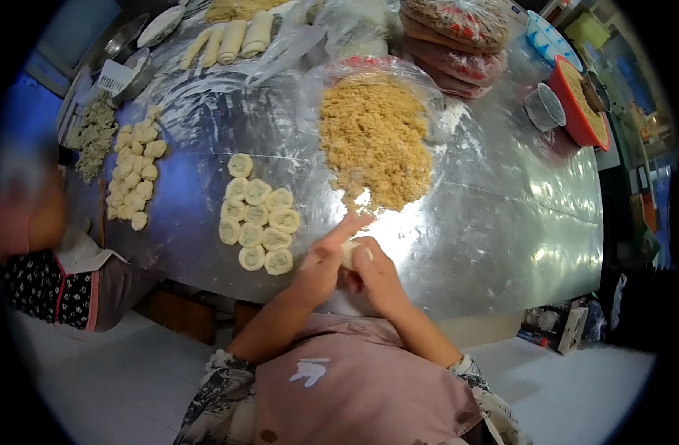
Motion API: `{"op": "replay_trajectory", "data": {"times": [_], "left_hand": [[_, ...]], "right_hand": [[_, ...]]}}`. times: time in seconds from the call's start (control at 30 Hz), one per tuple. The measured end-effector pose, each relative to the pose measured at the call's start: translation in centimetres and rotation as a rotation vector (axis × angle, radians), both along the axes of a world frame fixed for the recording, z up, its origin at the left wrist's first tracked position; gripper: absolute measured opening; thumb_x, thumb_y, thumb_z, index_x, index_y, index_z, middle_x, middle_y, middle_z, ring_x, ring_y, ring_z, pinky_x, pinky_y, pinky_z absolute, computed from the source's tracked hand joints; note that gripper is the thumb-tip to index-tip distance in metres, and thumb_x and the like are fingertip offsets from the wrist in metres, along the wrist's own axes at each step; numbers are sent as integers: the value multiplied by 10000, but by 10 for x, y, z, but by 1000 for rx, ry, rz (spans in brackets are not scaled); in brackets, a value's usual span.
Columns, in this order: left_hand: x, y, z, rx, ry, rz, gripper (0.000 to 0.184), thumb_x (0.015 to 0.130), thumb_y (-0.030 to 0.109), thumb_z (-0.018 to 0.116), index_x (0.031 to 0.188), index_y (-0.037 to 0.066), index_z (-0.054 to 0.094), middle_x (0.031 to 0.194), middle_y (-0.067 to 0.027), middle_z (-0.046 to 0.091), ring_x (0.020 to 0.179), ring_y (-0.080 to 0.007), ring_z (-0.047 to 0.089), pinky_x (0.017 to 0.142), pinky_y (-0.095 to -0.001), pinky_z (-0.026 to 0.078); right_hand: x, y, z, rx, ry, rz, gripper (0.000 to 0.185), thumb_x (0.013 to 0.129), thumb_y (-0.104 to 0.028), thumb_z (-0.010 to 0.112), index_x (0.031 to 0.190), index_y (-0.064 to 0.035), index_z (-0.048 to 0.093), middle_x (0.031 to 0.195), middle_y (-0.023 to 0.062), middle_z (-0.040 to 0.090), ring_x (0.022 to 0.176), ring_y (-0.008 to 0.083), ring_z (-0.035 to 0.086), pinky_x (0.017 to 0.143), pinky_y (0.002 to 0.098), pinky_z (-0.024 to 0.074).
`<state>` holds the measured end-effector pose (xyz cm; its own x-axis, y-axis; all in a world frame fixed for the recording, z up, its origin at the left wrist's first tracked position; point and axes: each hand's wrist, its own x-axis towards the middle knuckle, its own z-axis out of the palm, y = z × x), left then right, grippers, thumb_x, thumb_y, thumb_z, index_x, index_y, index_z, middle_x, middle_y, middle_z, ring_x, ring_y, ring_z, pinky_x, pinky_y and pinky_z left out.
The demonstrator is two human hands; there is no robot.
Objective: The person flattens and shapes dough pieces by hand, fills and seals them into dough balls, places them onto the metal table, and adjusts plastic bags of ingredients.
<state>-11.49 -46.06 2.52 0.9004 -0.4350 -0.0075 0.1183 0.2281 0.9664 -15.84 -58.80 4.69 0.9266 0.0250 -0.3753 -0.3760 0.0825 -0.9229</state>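
Observation:
My left hand (319,268) and my right hand (376,276) meet at the table's near edge, around a small pale piece of dough (348,254). My right thumb presses on the dough, with the fingers curled beneath it. On the other side my left hand cups it, one finger stretched toward the crumbly golden filling (376,141). That filling lies heaped on a plastic sheet just beyond my hands. Left of them, several round dough pieces with greenish centres (256,215) sit in a close group. My fingers partly hide the dough.
Small dough lumps (135,167) and a greenish heap (94,137) lie at the left, near another person (50,245). Dough rolls (234,41) and stacked plastic bags (458,44) are at the back. A red bowl (581,104) and a small metal cup (544,108) stand right.

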Motion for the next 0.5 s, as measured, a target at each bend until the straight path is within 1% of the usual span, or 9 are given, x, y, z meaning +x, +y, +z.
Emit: {"op": "replay_trajectory", "data": {"times": [0.03, 0.1, 0.13, 0.2, 0.23, 0.27, 0.3, 0.37, 0.5], "left_hand": [[-4, 5, -5, -99, 105, -35, 840, 843, 663, 412, 1365, 9, 337, 1377, -156, 397, 1294, -296, 353, 1030, -417, 287], [-5, 25, -18, -140, 138, 124, 969, 789, 704, 463, 1421, 17, 204, 1456, -121, 269, 1322, -270, 291, 1063, -432, 208], [-4, 35, -4, -29, 111, 290, 718, 907, 513, 444, 1391, 11, 270, 1421, -136, 316, 1305, -257, 317, 1054, -410, 245], [-10, 65, -13, 252, -54, 656, 489, 957, 255, 419, 1361, 1, 314, 1411, -158, 323, 1297, -250, 321, 1050, -380, 273], [-15, 88, -21, 594, -225, 752, 428, 947, 104, 421, 1349, -12, 333, 1382, -163, 354, 1262, -236, 350, 1041, -361, 293], [-17, 93, -11, 662, -123, 845, 472, 927, 171, 494, 1330, -27, 350, 1370, -196, 343, 1219, -301, 376, 1012, -399, 324], [-22, 104, -12, 1056, -217, 845, 513, 917, 191, 528, 1341, -25, 337, 1375, -216, 314, 1242, -330, 346, 1021, -405, 309], [-34, 118, -31, 1181, -105, 888, 580, 912, 250, 552, 1363, -24, 312, 1374, -250, 284, 1254, -362, 324, 1050, -434, 254], [-51, 126, -50, 1368, -120, 680, 438, 901, 258, 562, 1208, -37, 456, 1314, -213, 383, 1205, -362, 359, 1008, -437, 283]], "right_hand": [[-2, -14, 0, 21, 56, -34, 442, 951, -477, 393, 1028, -57, 508, 711, 9, 513, 577, 81, 450, 516, 216, 368], [-3, -45, -8, 46, 106, -287, 409, 945, -470, 419, 976, -72, 506, 680, 27, 497, 551, 99, 457, 481, 230, 366], [-2, -70, -22, 25, 123, -436, 394, 935, -464, 447, 957, -75, 503, 687, 37, 503, 557, 108, 480, 480, 235, 392], [-3, -120, -37, -71, 87, -733, 368, 929, -430, 481, 915, -62, 502, 720, 52, 519, 547, 111, 487, 489, 229, 418], [-6, -152, -49, -152, 56, -803, 375, 928, -419, 488, 921, -45, 499, 751, 60, 531, 561, 113, 495, 491, 233, 420], [-6, -177, -51, -120, 56, -920, 374, 928, -406, 495, 942, -32, 493, 758, 63, 537, 575, 118, 505, 488, 242, 422], [-6, -197, -54, -25, -114, -1020, 351, 934, -367, 497, 985, -20, 492, 759, 62, 541, 585, 124, 515, 505, 235, 431], [1, -214, -50, -63, -259, -1261, 422, 935, -319, 509, 1170, 27, 454, 860, 79, 559, 606, 124, 526, 566, 242, 452], [6, -183, -61, -365, -142, -790, 498, 868, -228, 593, 1264, 16, 417, 943, 102, 600, 738, 151, 587, 634, 298, 482]]}}
